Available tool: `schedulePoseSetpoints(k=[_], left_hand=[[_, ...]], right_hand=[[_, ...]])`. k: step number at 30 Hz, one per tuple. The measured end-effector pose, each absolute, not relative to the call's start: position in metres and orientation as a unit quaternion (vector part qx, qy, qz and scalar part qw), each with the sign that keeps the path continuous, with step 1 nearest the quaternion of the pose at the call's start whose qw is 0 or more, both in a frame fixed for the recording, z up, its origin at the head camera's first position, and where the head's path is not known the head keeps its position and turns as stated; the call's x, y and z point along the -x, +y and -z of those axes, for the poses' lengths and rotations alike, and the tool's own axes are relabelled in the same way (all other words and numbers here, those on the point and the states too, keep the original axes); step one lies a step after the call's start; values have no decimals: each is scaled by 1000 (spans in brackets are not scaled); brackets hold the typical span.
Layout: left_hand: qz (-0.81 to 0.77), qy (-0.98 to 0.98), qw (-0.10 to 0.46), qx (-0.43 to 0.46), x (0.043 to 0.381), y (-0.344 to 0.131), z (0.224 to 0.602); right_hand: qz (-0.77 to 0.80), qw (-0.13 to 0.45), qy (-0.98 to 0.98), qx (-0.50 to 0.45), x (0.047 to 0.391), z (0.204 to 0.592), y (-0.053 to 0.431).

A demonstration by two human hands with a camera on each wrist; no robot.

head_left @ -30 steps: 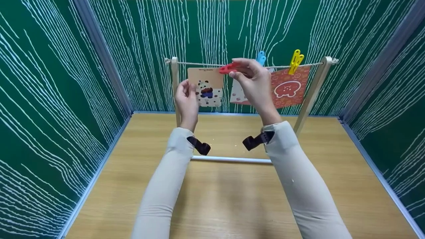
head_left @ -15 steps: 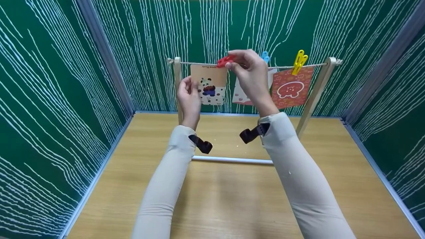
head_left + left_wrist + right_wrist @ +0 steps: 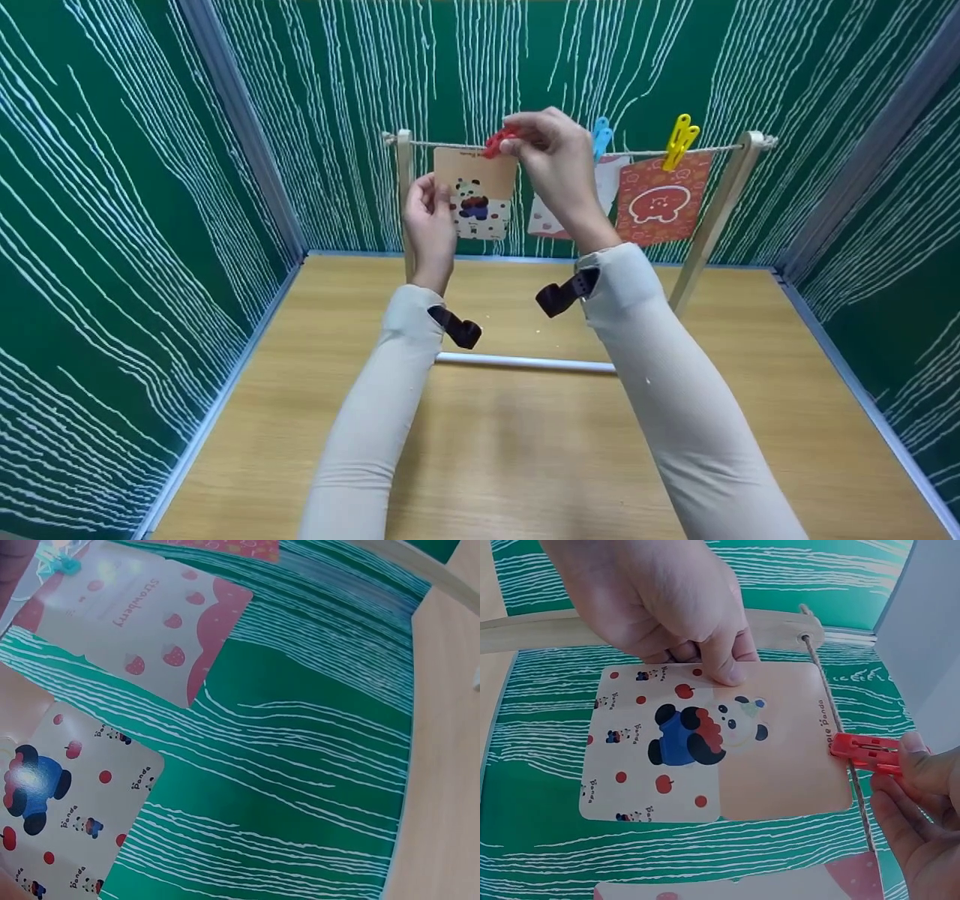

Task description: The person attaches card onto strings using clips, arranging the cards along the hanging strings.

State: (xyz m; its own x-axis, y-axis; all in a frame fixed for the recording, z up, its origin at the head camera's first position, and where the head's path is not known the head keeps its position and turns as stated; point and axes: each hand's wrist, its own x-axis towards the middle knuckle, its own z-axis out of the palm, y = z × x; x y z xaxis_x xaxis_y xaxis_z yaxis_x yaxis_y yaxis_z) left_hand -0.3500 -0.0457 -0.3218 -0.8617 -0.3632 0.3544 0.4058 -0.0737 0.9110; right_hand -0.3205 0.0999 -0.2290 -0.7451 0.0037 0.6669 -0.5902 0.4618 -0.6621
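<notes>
My left hand (image 3: pixel 431 229) pinches the left edge of a panda card (image 3: pixel 484 180), thumb on its printed face. The card's top edge lies along a rope (image 3: pixel 821 675) strung between two wooden posts. In my right hand (image 3: pixel 555 161) a red clothespin (image 3: pixel 866 752) is pinched between thumb and fingers. Its tip sits over the card's top edge at the rope, near the middle of that edge in the right wrist view. The left wrist view shows the lower part of the panda card (image 3: pixel 90 795), with a strawberry card (image 3: pixel 142 622) beyond it.
Right of the panda card, the strawberry card hangs by a blue clothespin (image 3: pixel 601 137), partly behind my right hand. A red card (image 3: pixel 660 202) hangs from a yellow clothespin (image 3: pixel 681 142) near the right wooden post (image 3: pixel 709 217). A white bar (image 3: pixel 525 363) crosses the wooden tabletop (image 3: pixel 480 450).
My right hand has moved slightly left with the red clothespin, which has gone from the card's right corner onto its top edge and tilted steeper. My left hand still holds the card.
</notes>
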Motion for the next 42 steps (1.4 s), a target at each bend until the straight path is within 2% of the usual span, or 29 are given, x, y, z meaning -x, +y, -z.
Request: schedulePoseSetpoints(k=[10,42], left_hand=[[726,-639,253,11,349,-46,322],[731,-635,250,32,351,-49,333]], right_hand=[[-461,280,-822,-186,324,228,96],[-415,250,-847,-218,320,230,80]])
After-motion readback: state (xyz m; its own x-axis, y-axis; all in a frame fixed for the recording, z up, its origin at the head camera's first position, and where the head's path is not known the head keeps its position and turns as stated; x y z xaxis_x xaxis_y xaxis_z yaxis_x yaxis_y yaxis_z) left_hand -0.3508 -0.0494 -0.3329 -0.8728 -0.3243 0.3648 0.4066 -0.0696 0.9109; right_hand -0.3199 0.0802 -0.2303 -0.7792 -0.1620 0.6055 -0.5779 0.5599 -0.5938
